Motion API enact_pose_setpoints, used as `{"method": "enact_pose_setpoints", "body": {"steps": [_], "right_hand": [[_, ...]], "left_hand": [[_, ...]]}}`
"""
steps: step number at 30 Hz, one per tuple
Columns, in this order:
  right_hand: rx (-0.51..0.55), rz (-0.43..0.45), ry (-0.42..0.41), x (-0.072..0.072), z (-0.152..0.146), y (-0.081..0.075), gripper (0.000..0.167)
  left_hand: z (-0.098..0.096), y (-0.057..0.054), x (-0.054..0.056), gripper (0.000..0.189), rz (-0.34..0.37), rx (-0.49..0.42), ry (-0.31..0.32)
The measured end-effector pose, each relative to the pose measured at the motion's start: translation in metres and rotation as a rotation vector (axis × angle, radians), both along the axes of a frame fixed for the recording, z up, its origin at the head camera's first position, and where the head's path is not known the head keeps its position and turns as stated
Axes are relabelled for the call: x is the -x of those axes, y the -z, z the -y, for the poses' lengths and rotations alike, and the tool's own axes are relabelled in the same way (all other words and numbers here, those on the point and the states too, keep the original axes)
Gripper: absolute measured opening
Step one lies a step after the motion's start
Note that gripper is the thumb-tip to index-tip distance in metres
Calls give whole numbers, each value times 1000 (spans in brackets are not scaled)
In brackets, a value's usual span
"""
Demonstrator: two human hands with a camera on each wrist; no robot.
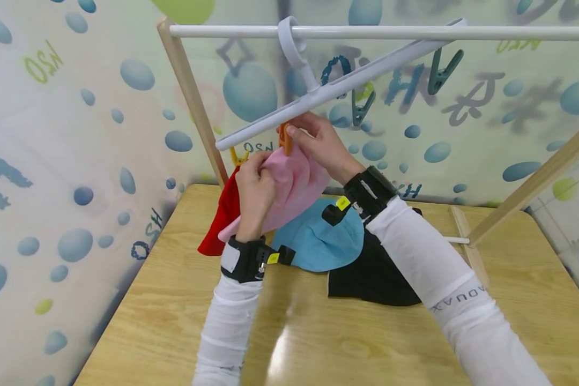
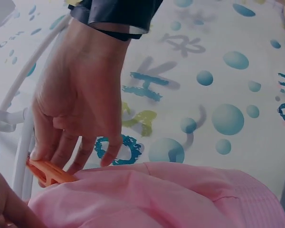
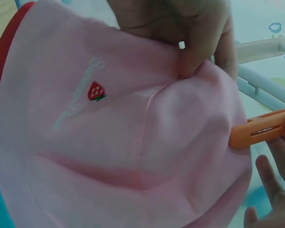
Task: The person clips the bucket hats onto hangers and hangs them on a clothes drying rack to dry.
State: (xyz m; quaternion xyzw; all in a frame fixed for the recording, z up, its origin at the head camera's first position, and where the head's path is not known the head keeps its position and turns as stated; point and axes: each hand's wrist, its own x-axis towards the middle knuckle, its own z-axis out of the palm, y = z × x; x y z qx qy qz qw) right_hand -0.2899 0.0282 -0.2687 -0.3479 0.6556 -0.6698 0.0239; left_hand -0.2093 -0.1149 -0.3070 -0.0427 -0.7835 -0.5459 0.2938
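Observation:
My left hand pinches the crown of a pink bucket hat, which carries a small embroidered strawberry. Between the thumb and fingers of my right hand is an orange clothespin. Its jaws bite the hat's top edge in the right wrist view. The clip sits just under the white hanger, which tilts down toward the left. Close beside the pink hat, a red hat hangs below a yellow clothespin near the hanger's low end.
A light blue hat and a black hat lie on the wooden table. Two dark green clothespins hang from the hanger's raised side. The hanger's hook goes over a white rod on wooden posts.

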Motion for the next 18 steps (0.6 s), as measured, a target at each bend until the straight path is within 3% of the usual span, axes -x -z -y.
{"method": "enact_pose_setpoints", "body": {"steps": [9,14,18], "right_hand": [[-53,-31,-29,-3,-9,8,41],[7,-45,26,1,-19,10,41],[-23,-33,93,3,-39,15,37]], "left_hand": [[2,3,2,27,-43,-2,9],[4,1,3,25,-40,-14,29],[4,-4,2,26,-16,-40,28]]}}
